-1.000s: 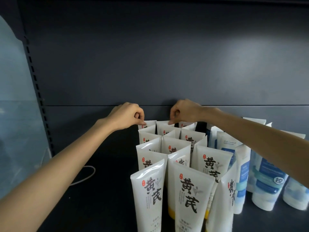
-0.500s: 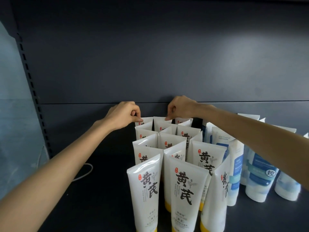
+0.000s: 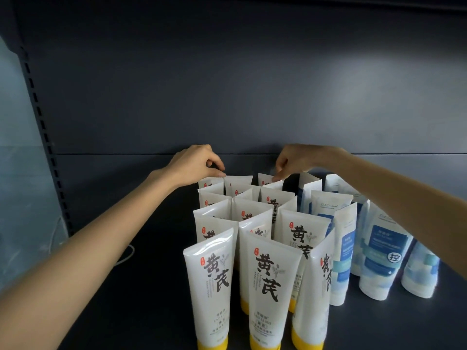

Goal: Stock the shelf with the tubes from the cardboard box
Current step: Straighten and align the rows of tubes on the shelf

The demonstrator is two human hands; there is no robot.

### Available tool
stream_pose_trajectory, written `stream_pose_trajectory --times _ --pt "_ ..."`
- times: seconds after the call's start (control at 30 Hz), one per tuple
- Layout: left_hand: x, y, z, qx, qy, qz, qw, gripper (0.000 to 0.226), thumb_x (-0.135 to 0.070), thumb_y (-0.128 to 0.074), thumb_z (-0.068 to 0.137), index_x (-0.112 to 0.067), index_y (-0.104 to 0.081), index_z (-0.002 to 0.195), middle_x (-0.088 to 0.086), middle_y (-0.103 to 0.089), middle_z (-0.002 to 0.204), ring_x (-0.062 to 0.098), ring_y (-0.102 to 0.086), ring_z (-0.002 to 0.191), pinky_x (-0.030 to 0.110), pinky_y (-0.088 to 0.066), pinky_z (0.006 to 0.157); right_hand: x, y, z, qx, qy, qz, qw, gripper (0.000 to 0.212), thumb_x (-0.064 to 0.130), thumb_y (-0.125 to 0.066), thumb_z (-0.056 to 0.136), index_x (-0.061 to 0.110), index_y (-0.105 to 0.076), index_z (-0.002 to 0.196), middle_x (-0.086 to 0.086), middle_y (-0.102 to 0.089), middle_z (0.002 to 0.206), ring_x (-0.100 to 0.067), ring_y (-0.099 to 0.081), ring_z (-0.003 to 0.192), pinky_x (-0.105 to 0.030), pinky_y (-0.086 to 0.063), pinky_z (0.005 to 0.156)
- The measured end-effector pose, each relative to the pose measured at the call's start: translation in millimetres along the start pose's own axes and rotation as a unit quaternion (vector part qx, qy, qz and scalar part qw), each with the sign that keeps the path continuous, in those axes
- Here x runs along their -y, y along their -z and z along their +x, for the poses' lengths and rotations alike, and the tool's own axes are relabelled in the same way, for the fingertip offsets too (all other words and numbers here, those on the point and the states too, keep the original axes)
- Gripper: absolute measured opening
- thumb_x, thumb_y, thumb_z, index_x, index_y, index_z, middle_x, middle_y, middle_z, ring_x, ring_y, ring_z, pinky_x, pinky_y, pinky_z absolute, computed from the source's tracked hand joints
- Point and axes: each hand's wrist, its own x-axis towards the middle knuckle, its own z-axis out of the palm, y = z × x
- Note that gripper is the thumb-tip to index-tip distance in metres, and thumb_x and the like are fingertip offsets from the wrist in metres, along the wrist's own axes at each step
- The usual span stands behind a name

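Head view: shelf (image 3: 121, 304), dark; white tubes (image 3: 265, 276) with yellow caps, standing cap-down in rows at centre, near to far; left hand (image 3: 199, 164), fingers curled, pinching top edge of far-left tube (image 3: 211, 183); right hand (image 3: 295, 160), fingers curled, pinching top of far-right tube (image 3: 265, 180) in the same row; blue-and-white tubes (image 3: 384, 248) just right; white cable (image 3: 127, 251) at left
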Motion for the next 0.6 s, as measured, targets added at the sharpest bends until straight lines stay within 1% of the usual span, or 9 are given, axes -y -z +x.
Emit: stream_pose_trajectory --times 0.1,0.2,0.27,0.37,0.43,0.53,0.6 --pt "-11.1 -0.5 9.5 0.04 -0.015 0.011 0.999 0.025 -0.033 -0.066 0.086 -0.021 -0.07 0.109 -0.017 -0.04 0.078 0.007 -0.043 0.078 0.019 -0.029 0.059 -1.0 -2.8 1.4 -0.013 0.009 -0.007 1.0 0.012 0.022 -0.063 0.089 0.017 -0.065 0.079 0.012 -0.051 0.068 -0.01 -0.045 0.066 -0.018 -0.038 0.071" --pt "-19.5 -3.7 16.4 0.07 -0.026 0.022 0.997 0.022 -0.029 -0.065 0.087 -0.019 -0.071 0.106 -0.02 -0.039 0.075 0.004 -0.041 0.073 0.016 -0.027 0.056 -0.4 -6.8 3.1 -0.018 0.019 0.018 0.999 0.008 0.014 -0.062 0.09 0.014 -0.066 0.084 0.008 -0.054 0.076 -0.008 -0.046 0.069 -0.016 -0.038 0.068" --pt "-22.0 -5.5 19.5 0.067 -0.025 0.025 0.997 0.018 -0.027 -0.066 0.087 -0.017 -0.072 0.1 -0.017 -0.041 0.076 0.004 -0.042 0.073 0.018 -0.028 0.057 -1.2 -8.6 3.6 -0.024 0.022 0.032 0.999 0.009 0.01 -0.06 0.09 0.011 -0.068 0.087 0.005 -0.057 0.083 -0.008 -0.047 0.072 -0.018 -0.039 0.072" --pt "-24.2 -8.3 21.8 0.055 -0.028 0.05 0.997 0.015 -0.027 -0.066 0.087 -0.016 -0.072 0.095 -0.011 -0.043 0.081 0.008 -0.046 0.078 0.02 -0.029 0.056 -5.1 -10.4 3.1 -0.038 0.023 0.043 0.998 0.013 0.006 -0.059 0.09 0.004 -0.071 0.096 0.003 -0.058 0.089 -0.005 -0.049 0.07 -0.009 -0.038 0.065" --pt "-25.8 -11.4 22.6 0.042 -0.028 0.068 0.996 0.014 -0.028 -0.065 0.087 -0.018 -0.072 0.094 -0.009 -0.045 0.085 0.012 -0.048 0.083 0.023 -0.03 0.059 -8.4 -11.9 2.1 -0.044 0.024 0.054 0.997 0.014 0.005 -0.06 0.09 0.003 -0.071 0.098 0.001 -0.06 0.091 -0.005 -0.051 0.072 -0.006 -0.037 0.066" --pt "-26.5 -16.0 22.6 0.018 -0.023 0.073 0.997 0.013 -0.03 -0.065 0.087 -0.02 -0.072 0.093 -0.009 -0.046 0.086 0.014 -0.051 0.085 0.027 -0.032 0.064 -10.9 -14.7 2.0 -0.055 0.024 0.059 0.996 0.014 0.009 -0.063 0.089 0.006 -0.072 0.099 0.001 -0.061 0.093 -0.01 -0.053 0.083 -0.006 -0.036 0.067" --pt "-25.6 -17.9 22.3 0.006 -0.02 0.068 0.997 0.013 -0.031 -0.065 0.087 -0.019 -0.072 0.091 -0.009 -0.046 0.086 0.015 -0.052 0.085 0.027 -0.031 0.064 -10.6 -16.4 3.0 -0.065 0.022 0.063 0.996 0.015 0.012 -0.064 0.088 0.006 -0.072 0.099 -0.002 -0.064 0.095 -0.011 -0.053 0.083 -0.01 -0.039 0.067"
